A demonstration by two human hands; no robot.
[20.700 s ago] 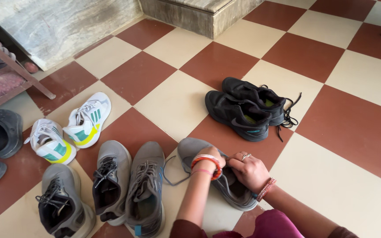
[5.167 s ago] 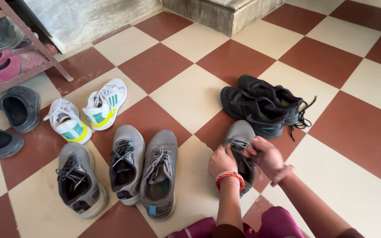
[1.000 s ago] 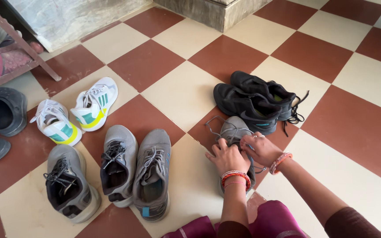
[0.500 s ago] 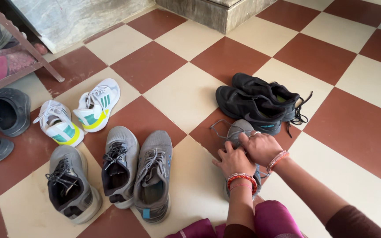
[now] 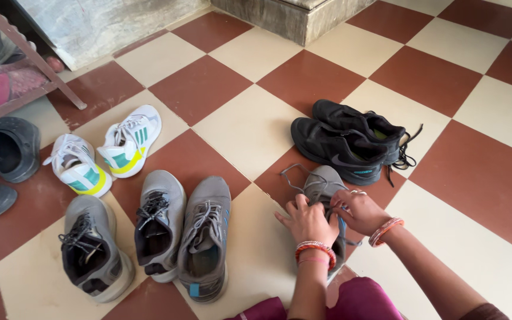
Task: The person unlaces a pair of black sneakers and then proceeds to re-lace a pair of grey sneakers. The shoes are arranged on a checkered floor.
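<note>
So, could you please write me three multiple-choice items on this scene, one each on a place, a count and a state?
1. Where does the black pair sit relative to the grey shoe under the hands?
A. just beyond it
B. on the rack
C. left of the white pair

2. How many grey shoes are on the floor?
A. two
B. four
C. six

3. What is the state of that shoe's lace?
A. tied in a bow
B. loose, looping onto the floor
C. missing

Answers: 1 A, the black pair lies right past the toe. 2 B, three lie together at the left plus the handled one. 3 B, a loop trails off the toe while the left hand and right hand work the lace.
</note>
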